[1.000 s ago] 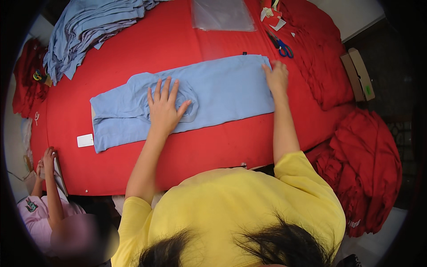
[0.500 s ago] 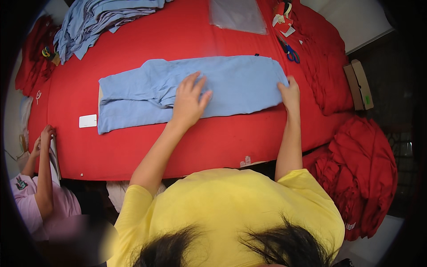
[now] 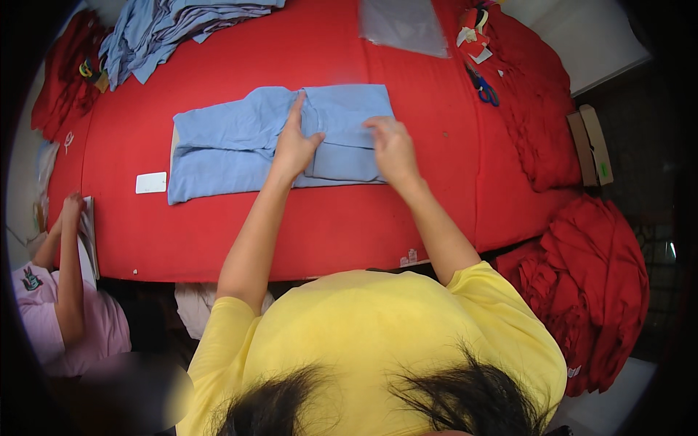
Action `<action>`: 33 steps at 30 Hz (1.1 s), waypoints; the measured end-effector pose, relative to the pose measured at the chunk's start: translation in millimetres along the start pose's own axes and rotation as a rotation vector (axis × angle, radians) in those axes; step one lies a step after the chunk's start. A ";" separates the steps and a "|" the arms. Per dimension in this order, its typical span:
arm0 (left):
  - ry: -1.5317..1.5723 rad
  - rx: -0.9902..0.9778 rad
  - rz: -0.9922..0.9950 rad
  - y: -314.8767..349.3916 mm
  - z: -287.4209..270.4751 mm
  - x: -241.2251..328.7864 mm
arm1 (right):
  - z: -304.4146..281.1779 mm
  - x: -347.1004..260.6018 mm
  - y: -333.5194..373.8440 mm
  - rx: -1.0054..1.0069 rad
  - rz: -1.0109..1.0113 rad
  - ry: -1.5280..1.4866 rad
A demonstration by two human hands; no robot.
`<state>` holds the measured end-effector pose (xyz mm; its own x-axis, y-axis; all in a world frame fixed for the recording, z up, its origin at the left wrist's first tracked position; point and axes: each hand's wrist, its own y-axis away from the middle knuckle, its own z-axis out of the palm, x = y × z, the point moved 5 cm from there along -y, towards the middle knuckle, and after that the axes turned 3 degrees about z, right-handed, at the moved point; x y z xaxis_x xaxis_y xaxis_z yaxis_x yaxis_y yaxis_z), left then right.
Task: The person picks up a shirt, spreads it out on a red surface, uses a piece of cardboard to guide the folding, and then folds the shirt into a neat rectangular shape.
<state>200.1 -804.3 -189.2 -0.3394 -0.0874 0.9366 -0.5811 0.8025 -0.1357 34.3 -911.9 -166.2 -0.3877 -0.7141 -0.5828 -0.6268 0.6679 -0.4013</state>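
Note:
A light blue garment (image 3: 233,155) lies folded flat on the red-covered table in front of me. Its right part is doubled back over itself, and the turned-over panel (image 3: 345,102) reaches to about the garment's middle. My left hand (image 3: 294,149) is open, fingers stretched away from me and thumb spread, resting by that panel's left edge. At the new right-hand fold is my right hand (image 3: 395,152), its slightly bent fingers apart over the cloth. A white card tag (image 3: 151,183) lies beside the garment's left end.
More light blue garments (image 3: 163,33) are heaped at the far left. A clear plastic sheet (image 3: 405,27) lies at the back; blue-handled scissors (image 3: 487,92) are to its right. Red cloth (image 3: 582,291) is piled at the right. Another person's hands (image 3: 71,207) are at the left edge.
The garment's right end has been folded over to the left, shortening it. My right hand has moved left with it and let go of that end. My left hand has shifted slightly left.

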 end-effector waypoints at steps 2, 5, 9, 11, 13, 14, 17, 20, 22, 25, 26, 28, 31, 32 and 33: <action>-0.162 -0.010 0.115 4.1 -6.6 21.9 | -10.3 37.2 -14.3 0.061 0.106 0.062; -0.349 -0.031 0.110 6.4 -22.4 14.7 | 5.7 68.9 -32.1 -0.002 0.130 -0.017; -0.584 0.134 0.146 13.6 -30.0 6.6 | 20.1 68.0 -41.0 -0.083 0.316 -0.053; -0.732 0.235 0.290 24.3 -22.5 23.7 | 15.7 67.4 -36.2 -0.264 0.543 -0.106; -0.874 0.258 0.439 35.2 -6.2 36.1 | 14.3 70.6 -22.5 -0.384 0.629 -0.142; -0.880 0.277 0.451 35.4 1.5 23.4 | 16.8 71.5 -15.0 -0.414 0.595 -0.166; -0.845 0.283 0.413 29.9 18.4 -19.1 | 26.4 78.6 -14.1 -0.329 0.579 -0.527; -0.516 0.132 0.277 17.2 40.8 -23.9 | 0.4 102.5 -31.7 -0.158 0.643 -0.773; -0.105 0.023 0.207 6.2 65.0 -29.6 | -43.3 82.6 -68.5 -0.044 0.480 -0.857; 0.861 -0.209 -0.224 2.0 80.1 -1.7 | -68.3 -0.1 -106.4 -0.198 0.307 -0.741; 0.927 -0.200 -0.208 2.8 63.6 3.1 | -58.1 -23.5 -109.7 -0.289 0.290 -0.698; 1.153 -0.295 -0.148 11.3 3.5 14.4 | -26.0 -77.4 -96.5 -0.527 0.062 -0.535; 1.232 -0.171 -0.203 36.8 -73.1 -1.2 | 4.8 -116.4 -60.1 -0.704 -0.058 -0.724; 1.085 0.016 -0.321 45.5 -86.0 -16.7 | 6.3 -103.3 -61.6 -0.597 -0.033 -0.539; 0.935 0.066 -0.379 51.9 -87.7 -32.4 | 8.2 -86.4 -61.3 -0.490 -0.010 -0.355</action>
<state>245.9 -708.0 -198.2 0.5758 0.1908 0.7950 -0.5798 0.7808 0.2326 111.8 -889.4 -97.1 -0.1843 -0.5500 -0.8146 -0.9004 0.4268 -0.0845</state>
